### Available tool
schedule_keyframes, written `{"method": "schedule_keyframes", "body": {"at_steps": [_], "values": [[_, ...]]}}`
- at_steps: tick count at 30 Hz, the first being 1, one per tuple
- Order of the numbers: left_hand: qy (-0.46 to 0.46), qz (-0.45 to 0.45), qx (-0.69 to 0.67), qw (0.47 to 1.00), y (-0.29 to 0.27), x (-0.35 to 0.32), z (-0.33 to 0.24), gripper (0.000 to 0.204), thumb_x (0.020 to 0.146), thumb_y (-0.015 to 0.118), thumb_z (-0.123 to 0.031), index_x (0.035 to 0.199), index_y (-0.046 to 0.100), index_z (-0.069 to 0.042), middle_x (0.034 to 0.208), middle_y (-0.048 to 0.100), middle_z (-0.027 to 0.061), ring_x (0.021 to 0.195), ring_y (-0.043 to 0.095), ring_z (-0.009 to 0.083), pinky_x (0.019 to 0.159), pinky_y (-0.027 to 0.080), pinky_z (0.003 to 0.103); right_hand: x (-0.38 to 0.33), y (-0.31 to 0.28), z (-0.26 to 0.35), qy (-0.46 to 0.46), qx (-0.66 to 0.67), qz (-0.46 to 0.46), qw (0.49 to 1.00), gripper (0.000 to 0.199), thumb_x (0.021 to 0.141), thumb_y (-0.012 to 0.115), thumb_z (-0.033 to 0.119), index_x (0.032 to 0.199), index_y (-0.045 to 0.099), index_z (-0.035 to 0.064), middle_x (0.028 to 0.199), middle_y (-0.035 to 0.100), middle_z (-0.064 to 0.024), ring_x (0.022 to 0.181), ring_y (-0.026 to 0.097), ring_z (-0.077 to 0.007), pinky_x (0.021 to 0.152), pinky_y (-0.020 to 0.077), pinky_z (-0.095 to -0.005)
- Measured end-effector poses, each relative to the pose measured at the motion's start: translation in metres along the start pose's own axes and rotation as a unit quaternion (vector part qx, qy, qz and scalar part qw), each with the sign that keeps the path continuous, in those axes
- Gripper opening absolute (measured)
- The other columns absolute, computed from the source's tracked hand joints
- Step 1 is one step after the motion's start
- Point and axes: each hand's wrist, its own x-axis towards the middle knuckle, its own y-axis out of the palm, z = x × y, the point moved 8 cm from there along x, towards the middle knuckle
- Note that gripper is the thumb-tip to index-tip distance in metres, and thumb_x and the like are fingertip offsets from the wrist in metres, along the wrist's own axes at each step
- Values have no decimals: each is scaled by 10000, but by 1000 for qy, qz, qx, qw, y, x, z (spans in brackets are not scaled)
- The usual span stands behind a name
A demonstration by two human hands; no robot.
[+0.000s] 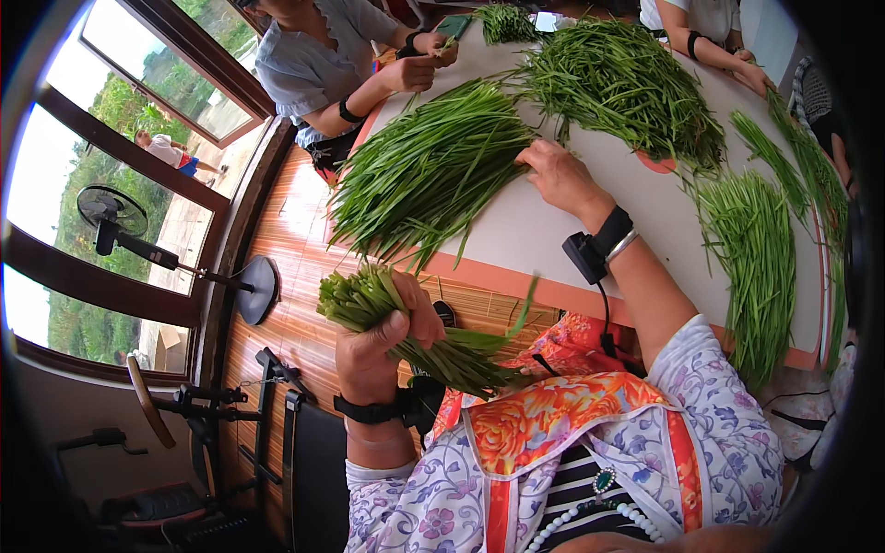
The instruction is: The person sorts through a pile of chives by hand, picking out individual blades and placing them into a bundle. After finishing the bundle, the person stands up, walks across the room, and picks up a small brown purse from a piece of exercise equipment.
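My left hand [398, 318] is wrapped round a thick bundle of garlic chives [456, 359], held in front of my body off the table's near edge. The bundle's pale cut ends stick out past the thumb, and its leaves trail toward my apron. Over the table, my right hand [564, 182] pinches chives at the right end of a large loose pile of garlic chives [429, 166]. Its fingertips are partly hidden among the stalks. Straps circle both wrists, with a small black box and a cable on the right one.
On the white table [636, 226] lie a tangled heap of chives [627, 88] and a neater bunch [751, 263] at right. Two people's hands, a person's hands [424, 64] and another person's hand [751, 74], are across the table. A fan [253, 288] and exercise equipment [221, 415] stand left.
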Motion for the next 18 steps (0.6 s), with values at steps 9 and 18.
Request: {"method": "schedule_keyframes", "body": {"at_steps": [9,18], "values": [[-102,-82,48,990,-27,19,57,321,833,722,-99,1087,577,33,766,594,72,670,582,172,657,505,328,-9,2,-8,-2,-7,19,1000,93,815,681,59,879,614,47,976,601,-106,990,600,-327,805,510,-439],[-97,-101,144,980,-25,43,91,104,845,706,-32,932,655,-5,792,635,44,682,621,146,650,522,289,-17,-27,1,29,78,99,992,81,826,643,30,874,599,-17,883,641,-145,836,620,-346,742,498,-402]]}}
